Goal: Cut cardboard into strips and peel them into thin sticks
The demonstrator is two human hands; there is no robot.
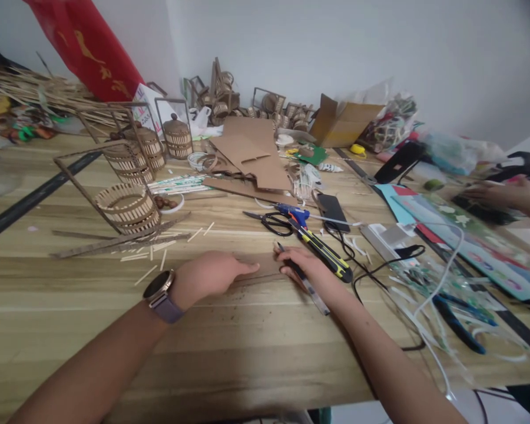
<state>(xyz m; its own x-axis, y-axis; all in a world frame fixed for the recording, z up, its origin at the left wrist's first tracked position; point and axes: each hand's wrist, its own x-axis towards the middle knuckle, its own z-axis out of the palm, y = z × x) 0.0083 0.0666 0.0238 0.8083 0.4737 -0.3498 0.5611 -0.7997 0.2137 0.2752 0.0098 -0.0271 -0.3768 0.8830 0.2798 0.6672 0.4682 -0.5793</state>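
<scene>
Brown cardboard, a small flat piece (268,266), lies on the wooden tabletop (247,359) between the person's two hands and serves as the clock's centre. At 9 o'clock the left hand (214,272), with a smartwatch (159,287) on its wrist, rests palm down with the thumb stretched over the cardboard; its other fingers are mostly hidden, so I cannot tell whether they are spread or together. At 3 o'clock the right hand (297,263) pinches a slim pen-like tool (299,272), its dark tip pointing toward 11 and its clear barrel slanting toward 5.

Black-handled scissors (277,224) lie between 12 and 1 o'clock, just beside a blue glue gun (295,214) at 1. Near the right hand, between 2 and 3, lies a yellow-and-black utility knife (324,252); a dark smartphone (334,213) is farther off at 2.

Larger cardboard sheets (251,153) spread at 12, with an open carton (348,122) beyond at 1. At 10 o'clock stands a slatted miniature bucket (130,207) with a tall handle, pale sticks (146,275) scattered nearby. Blue-handled pliers (459,327) sit between 3 and 4; another person's hand (494,193) is well apart between 2 and 3.
</scene>
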